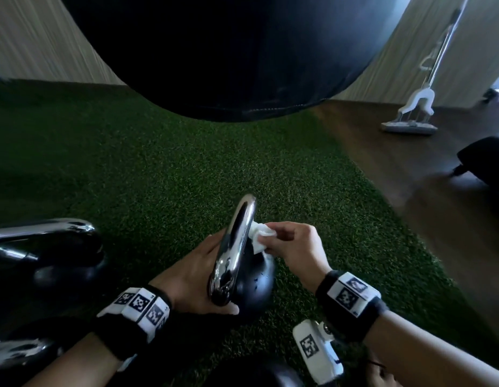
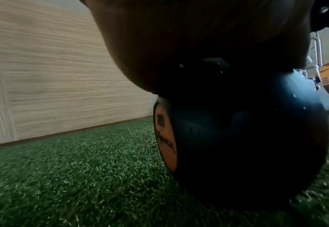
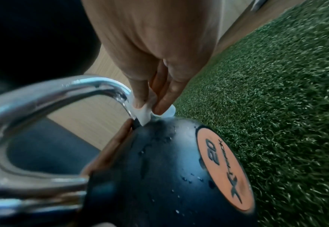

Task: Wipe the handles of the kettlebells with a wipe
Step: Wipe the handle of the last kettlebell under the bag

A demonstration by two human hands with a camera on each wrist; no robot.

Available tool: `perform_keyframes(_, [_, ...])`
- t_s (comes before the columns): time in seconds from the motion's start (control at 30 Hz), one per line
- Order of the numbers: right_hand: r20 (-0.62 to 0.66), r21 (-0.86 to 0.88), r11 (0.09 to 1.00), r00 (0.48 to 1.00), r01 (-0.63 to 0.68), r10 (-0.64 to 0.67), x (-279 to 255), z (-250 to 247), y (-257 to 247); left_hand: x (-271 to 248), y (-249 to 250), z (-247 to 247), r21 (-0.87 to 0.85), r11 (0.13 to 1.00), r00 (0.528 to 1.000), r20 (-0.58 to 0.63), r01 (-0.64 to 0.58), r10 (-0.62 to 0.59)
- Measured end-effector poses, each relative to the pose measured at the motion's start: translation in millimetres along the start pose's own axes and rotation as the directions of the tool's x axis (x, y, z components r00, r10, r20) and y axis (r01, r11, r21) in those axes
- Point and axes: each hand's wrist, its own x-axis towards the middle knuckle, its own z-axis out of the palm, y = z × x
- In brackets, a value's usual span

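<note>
Dim, glare on handle, edges bent, wrist views blurred — perhaps motion

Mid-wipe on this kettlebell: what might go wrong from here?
Droplets dot the black kettlebell with the shiny chrome handle; the left hand steadying it may slip, and it could roll. The right hand only pinches the small white wipe at the handle's base, so it may drop.

A black kettlebell stands on green turf at lower centre. Droplets bead on its body, and its orange face is marked 20. Its chrome handle loops upward. A crumpled white wipe presses against the handle's right leg, just above the body.
</note>
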Motion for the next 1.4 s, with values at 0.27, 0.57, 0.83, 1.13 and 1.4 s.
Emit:
perform_keyframes(0.27, [0.019,-0.319,0.934,0.986,0.164,-0.167,15.2,10.4,-22.4,-1.0,-2.6,3.7,0.029,1.0,0.999,-0.042,0.002,0.0])
perform_keyframes(0.57, [0.03,-0.346,0.915,0.978,0.206,-0.209,22.6,5.6,-32.5,-0.4,-3.5,7.0,-0.026,0.998,0.996,-0.066,0.056,-0.058])
perform_keyframes(0.83, [0.024,-0.466,0.651,0.744,0.599,-0.667,-4.9,-3.4,-59.6,2.5,-16.2,13.2,-0.035,0.997,0.995,-0.066,0.075,-0.077])
perform_keyframes(1.13, [0.131,-0.397,0.691,0.783,0.604,-0.608,-28.5,-10.4,-65.4,2.7,-20.8,13.9,-0.087,0.994,0.994,-0.089,0.062,-0.07])
perform_keyframes(1.4, [0.3,-0.191,0.89,0.888,0.413,-0.348,-42.2,-15.2,-76.6,4.2,-21.4,15.1,-0.133,0.991,0.999,-0.044,-0.035,0.029])
